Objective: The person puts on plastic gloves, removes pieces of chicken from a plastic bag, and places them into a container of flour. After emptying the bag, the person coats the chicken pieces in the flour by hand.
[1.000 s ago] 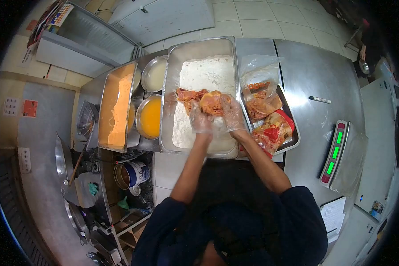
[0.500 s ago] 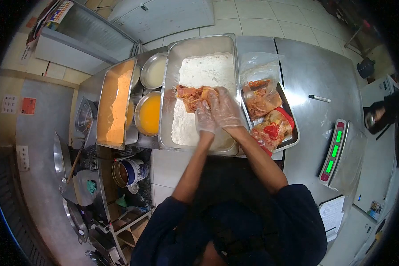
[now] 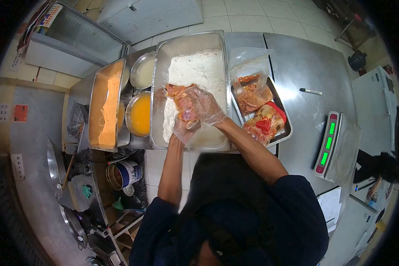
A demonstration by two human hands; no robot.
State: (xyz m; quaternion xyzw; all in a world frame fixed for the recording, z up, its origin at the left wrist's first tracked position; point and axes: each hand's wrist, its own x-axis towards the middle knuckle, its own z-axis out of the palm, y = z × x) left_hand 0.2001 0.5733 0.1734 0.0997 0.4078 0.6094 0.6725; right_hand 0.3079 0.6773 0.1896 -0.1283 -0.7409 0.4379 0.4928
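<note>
From my seat at the far end of the head camera, I see both hands in clear plastic gloves near the middle of the frame, working over the big steel pan point(image 3: 218, 138). The left hand point(image 3: 186, 127) has its fingers curled around the lower end of a piece of raw meat point(image 3: 186, 105), gripping it from below. The right hand point(image 3: 207, 105) is cupped along that piece's right side, its fingers bent over the upper edge with little gap that I can make out; the undersides of both grips are hidden from me. The held piece sits left of centre, above the pan's white flour point(image 3: 197, 66), and more orange-red meat point(image 3: 174, 90) shows just beyond it, toward the upper left; I can't tell whether the two are joined. Left of the pan I have a bowl of yellow liquid point(image 3: 141, 115), a bowl of pale liquid point(image 3: 144, 73) above it, and, farther left, a deep steel tray of orange powder point(image 3: 105, 117). On the right side, a shallow tray point(image 3: 288, 131) bears an upper bag of meat point(image 3: 252, 96) and a lower bag with red print point(image 3: 267, 123). Farther right, I see a marker point(image 3: 310, 91) lying on the steel table point(image 3: 292, 66) and a scale point(image 3: 327, 142) with three green displays.
</note>
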